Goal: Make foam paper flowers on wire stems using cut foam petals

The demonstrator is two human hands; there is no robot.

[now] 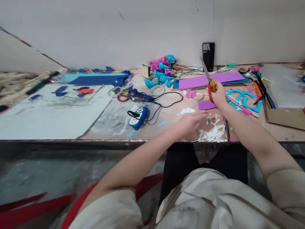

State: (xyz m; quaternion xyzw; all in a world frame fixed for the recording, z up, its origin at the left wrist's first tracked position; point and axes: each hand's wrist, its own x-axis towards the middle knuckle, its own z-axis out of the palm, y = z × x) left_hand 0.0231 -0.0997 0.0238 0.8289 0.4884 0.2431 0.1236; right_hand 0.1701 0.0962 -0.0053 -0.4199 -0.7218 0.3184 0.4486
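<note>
My right hand (218, 94) is closed round the red and yellow handles of a pair of scissors (206, 75), whose blades point up and away towards the wall. It hovers over a small purple foam piece (206, 105). My left hand (190, 123) reaches flat over the table near the front edge, fingers stretched towards a heap of small white paper scraps (213, 132). It holds nothing that I can see.
A long purple foam sheet (209, 80) lies behind the scissors. Cyan and pink paper flowers (162, 71), tape rolls (156, 90), a blue glue gun (138, 117) with black cable, cyan foam cut-outs (245, 100), a dark phone (208, 55) against the wall, blue foam sheets (95, 79) at left.
</note>
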